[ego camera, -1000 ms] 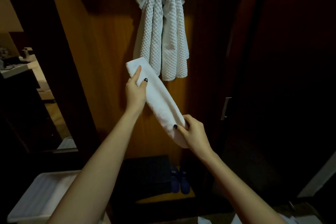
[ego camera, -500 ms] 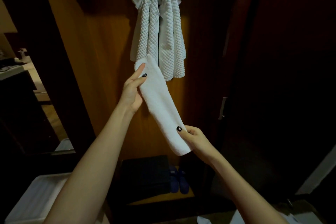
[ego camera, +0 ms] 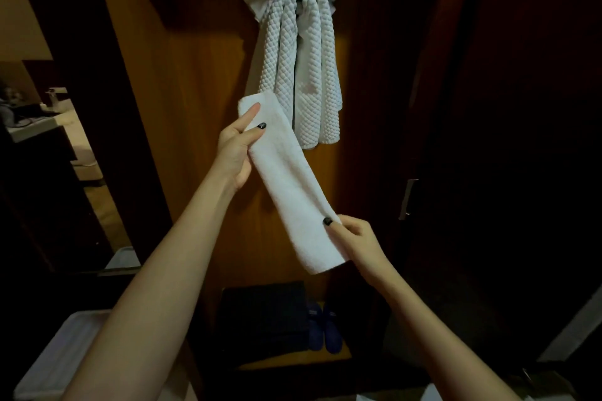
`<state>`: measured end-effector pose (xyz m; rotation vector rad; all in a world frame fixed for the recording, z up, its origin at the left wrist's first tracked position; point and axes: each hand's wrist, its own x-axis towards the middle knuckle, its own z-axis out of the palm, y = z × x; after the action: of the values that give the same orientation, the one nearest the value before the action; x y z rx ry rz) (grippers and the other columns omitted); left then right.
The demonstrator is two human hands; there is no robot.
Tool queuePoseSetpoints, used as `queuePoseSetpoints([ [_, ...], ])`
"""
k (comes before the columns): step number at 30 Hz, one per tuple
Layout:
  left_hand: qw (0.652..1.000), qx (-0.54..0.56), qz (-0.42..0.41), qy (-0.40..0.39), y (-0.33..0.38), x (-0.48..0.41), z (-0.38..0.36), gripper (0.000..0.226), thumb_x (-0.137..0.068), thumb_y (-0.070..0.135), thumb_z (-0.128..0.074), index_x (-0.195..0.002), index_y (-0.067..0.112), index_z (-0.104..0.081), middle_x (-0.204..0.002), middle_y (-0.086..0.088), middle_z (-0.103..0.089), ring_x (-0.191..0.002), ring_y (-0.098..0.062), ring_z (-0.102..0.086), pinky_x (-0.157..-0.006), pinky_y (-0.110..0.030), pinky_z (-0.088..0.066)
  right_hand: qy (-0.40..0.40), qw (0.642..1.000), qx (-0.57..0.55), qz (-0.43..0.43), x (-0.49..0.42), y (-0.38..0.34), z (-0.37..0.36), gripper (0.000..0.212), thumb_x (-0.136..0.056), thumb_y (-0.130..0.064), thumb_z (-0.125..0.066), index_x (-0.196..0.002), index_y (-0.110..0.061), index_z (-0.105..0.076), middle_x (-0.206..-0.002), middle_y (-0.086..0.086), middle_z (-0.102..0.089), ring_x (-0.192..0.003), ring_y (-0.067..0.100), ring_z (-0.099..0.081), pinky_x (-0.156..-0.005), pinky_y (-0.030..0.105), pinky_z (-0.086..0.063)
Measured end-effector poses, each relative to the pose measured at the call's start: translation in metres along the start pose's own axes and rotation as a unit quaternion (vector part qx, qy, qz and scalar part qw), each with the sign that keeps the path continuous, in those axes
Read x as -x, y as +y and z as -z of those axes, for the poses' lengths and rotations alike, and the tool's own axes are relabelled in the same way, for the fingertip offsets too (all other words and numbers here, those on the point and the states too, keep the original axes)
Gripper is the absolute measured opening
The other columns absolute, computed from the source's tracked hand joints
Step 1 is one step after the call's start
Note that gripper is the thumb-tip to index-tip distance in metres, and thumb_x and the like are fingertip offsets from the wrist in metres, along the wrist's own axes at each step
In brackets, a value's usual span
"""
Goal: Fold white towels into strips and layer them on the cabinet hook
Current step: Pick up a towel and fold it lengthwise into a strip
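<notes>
A smooth white towel folded into a strip [ego camera: 286, 182] slants from upper left to lower right in front of the wooden cabinet back [ego camera: 208, 114]. My left hand [ego camera: 239, 148] pinches its upper end between thumb and fingers. My right hand [ego camera: 356, 242] pinches its lower end at the right edge. Above, a waffle-textured white towel [ego camera: 304, 68] hangs doubled over the hook, with a flat white towel [ego camera: 257, 3] behind it. The hook itself is hidden by the towels. The strip's top end overlaps the hanging towel's lower left.
A dark box [ego camera: 265, 319] and blue slippers [ego camera: 324, 330] sit on the cabinet floor. A dark door with a metal handle [ego camera: 407, 198] stands at right. A white tray [ego camera: 55, 358] lies at lower left, a counter [ego camera: 35, 120] far left.
The strip has tipped from more slanted to steeper, its top end rising toward the hanging towel, then held nearly still. Both hands keep their grip on its ends.
</notes>
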<state>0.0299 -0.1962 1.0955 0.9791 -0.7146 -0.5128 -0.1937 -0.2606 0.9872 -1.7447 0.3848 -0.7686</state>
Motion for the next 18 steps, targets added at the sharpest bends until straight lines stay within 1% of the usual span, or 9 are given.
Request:
queuePoseSetpoints([
  [2, 0.998, -0.051, -0.027, 0.036, -0.003, -0.001, 0.003, 0.048, -0.093, -0.004, -0.054, -0.138, 0.015, -0.053, -0.153, -0.009, -0.036, -0.107, -0.006, -0.054, -0.081, -0.016, -0.053, 0.039, 0.998, 0.040, 0.020, 0.000, 0.001, -0.001, 0.043, -0.099, -0.022, -0.054, -0.066, 0.002, -0.044, -0.066, 0.007, -0.037, -0.060, 0.017, -0.033, -0.055, 0.027, -0.023],
  [6, 0.987, -0.123, -0.058, 0.082, -0.010, -0.004, 0.003, 0.052, -0.093, -0.001, -0.056, -0.141, 0.016, -0.049, -0.154, -0.009, -0.034, -0.120, -0.008, -0.042, -0.077, -0.009, -0.050, 0.083, 0.989, 0.113, 0.042, -0.004, 0.004, -0.003, 0.041, -0.101, -0.025, -0.052, -0.065, -0.006, -0.040, -0.062, -0.004, -0.035, -0.057, 0.008, -0.032, -0.055, 0.028, -0.024],
  [8, 0.986, -0.128, -0.064, 0.089, -0.012, -0.006, 0.002, 0.052, -0.093, -0.001, -0.056, -0.142, 0.015, -0.048, -0.154, -0.009, -0.035, -0.123, -0.008, -0.040, -0.076, -0.008, -0.048, 0.096, 0.987, 0.118, 0.044, -0.005, 0.006, -0.002, 0.039, -0.100, -0.028, -0.052, -0.067, -0.011, -0.042, -0.063, -0.005, -0.037, -0.056, 0.006, -0.034, -0.054, 0.026, -0.026],
  [10, 0.986, -0.128, -0.066, 0.086, -0.015, -0.007, 0.001, 0.053, -0.092, -0.001, -0.057, -0.142, 0.015, -0.048, -0.154, -0.008, -0.036, -0.122, -0.009, -0.042, -0.076, -0.008, -0.048, 0.114, 0.987, 0.110, 0.037, -0.006, 0.009, 0.000, 0.033, -0.098, -0.027, -0.056, -0.069, -0.015, -0.046, -0.063, -0.006, -0.040, -0.056, 0.005, -0.037, -0.053, 0.024, -0.028],
  [12, 0.987, -0.119, -0.063, 0.084, -0.017, -0.008, 0.001, 0.052, -0.092, -0.001, -0.057, -0.142, 0.015, -0.049, -0.153, -0.008, -0.037, -0.120, -0.010, -0.044, -0.074, -0.008, -0.049, 0.136, 0.987, 0.078, 0.020, -0.007, 0.012, 0.004, 0.021, -0.095, -0.024, -0.062, -0.078, -0.017, -0.052, -0.065, -0.008, -0.047, -0.055, 0.003, -0.041, -0.051, 0.019, -0.032],
  [14, 0.989, -0.108, -0.055, 0.087, -0.019, -0.009, 0.003, 0.052, -0.093, -0.001, -0.057, -0.141, 0.016, -0.049, -0.152, -0.008, -0.037, -0.119, -0.012, -0.047, -0.075, -0.010, -0.051, 0.130, 0.991, 0.038, -0.008, -0.008, 0.013, 0.007, 0.010, -0.092, -0.024, -0.067, -0.089, -0.018, -0.059, -0.067, -0.011, -0.054, -0.054, -0.002, -0.048, -0.050, 0.014, -0.036],
  [16, 0.989, -0.103, -0.046, 0.092, -0.022, -0.010, 0.005, 0.052, -0.093, 0.000, -0.057, -0.142, 0.016, -0.049, -0.152, -0.007, -0.037, -0.118, -0.012, -0.048, -0.077, -0.011, -0.051, 0.098, 0.995, 0.026, -0.022, -0.008, 0.012, 0.010, 0.012, -0.091, -0.023, -0.069, -0.086, -0.016, -0.060, -0.067, -0.015, -0.059, -0.058, -0.004, -0.053, -0.053, 0.012, -0.039],
  [18, 0.989, -0.103, -0.038, 0.099, -0.025, -0.010, 0.008, 0.051, -0.094, 0.000, -0.056, -0.142, 0.017, -0.049, -0.152, -0.007, -0.038, -0.114, -0.011, -0.049, -0.076, -0.011, -0.051, 0.069, 0.997, 0.020, -0.005, -0.006, 0.011, 0.012, 0.015, -0.091, -0.020, -0.069, -0.084, -0.014, -0.057, -0.072, -0.013, -0.060, -0.066, 0.002, -0.055, -0.057, 0.016, -0.040],
])
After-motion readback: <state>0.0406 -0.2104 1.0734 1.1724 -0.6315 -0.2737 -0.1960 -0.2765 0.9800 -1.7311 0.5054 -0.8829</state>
